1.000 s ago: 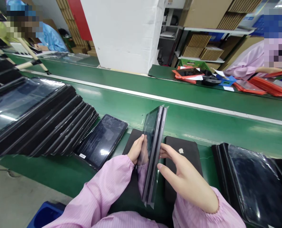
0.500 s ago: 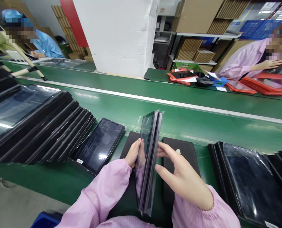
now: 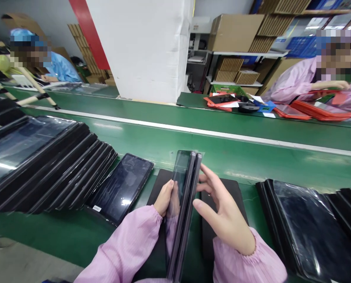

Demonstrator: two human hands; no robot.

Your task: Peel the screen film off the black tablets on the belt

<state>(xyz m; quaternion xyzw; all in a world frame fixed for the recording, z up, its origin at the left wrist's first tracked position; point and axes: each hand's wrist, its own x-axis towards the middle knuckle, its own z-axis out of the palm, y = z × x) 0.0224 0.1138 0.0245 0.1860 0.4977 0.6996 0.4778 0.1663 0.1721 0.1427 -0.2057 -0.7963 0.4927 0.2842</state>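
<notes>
Two dark tablets stand on edge in front of me, side by side with a narrow gap. My left hand holds the left tablet, its thumb on the glossy screen; the other fingers are mostly hidden. On the other side, my right hand has its fingers spread, with fingertips at the flat side of the right tablet. Its thumb stands apart. Clear film shows at the tablets' top edges. Beneath lie a black flat case at left and another black case at right.
A single tablet with a white label lies face up at left, beside a leaning row of tablets. More film-wrapped tablets lie at right. Across the green bench, a co-worker in pink handles orange cases; another wears blue.
My view has tilted slightly, so the bench sits lower. The two tablets have come a little nearer me. My right fingers have shifted up along the right tablet. The pink-clad co-worker's hands have moved.
</notes>
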